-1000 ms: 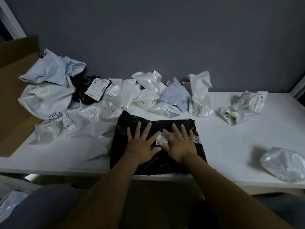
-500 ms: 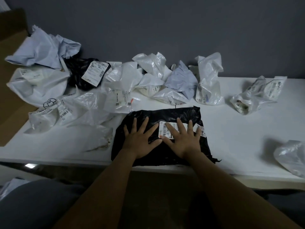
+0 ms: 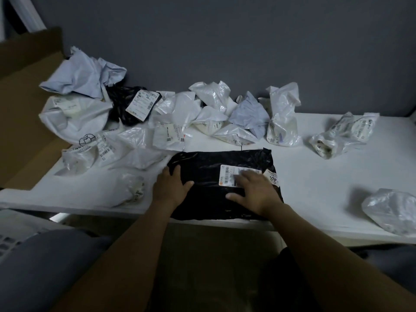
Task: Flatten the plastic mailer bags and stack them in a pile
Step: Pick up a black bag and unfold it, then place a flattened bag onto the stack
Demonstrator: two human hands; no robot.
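The black mailer bag (image 3: 216,181) lay flat at the desk (image 3: 315,176) edge; the left hand (image 3: 172,188) pressed its left side, fingers straight; the right hand (image 3: 255,190) lay spread on its label (image 3: 229,175).

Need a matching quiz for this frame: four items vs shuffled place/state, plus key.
1. front black mailer
2. rear black bag
3. cardboard box
4. clear bag

A. beside the table's left end
B. alone, far right, near the front edge
C. pressed flat at the front edge
D. crumpled, back left among white bags

Pairs: 1-C, 2-D, 3-A, 4-B
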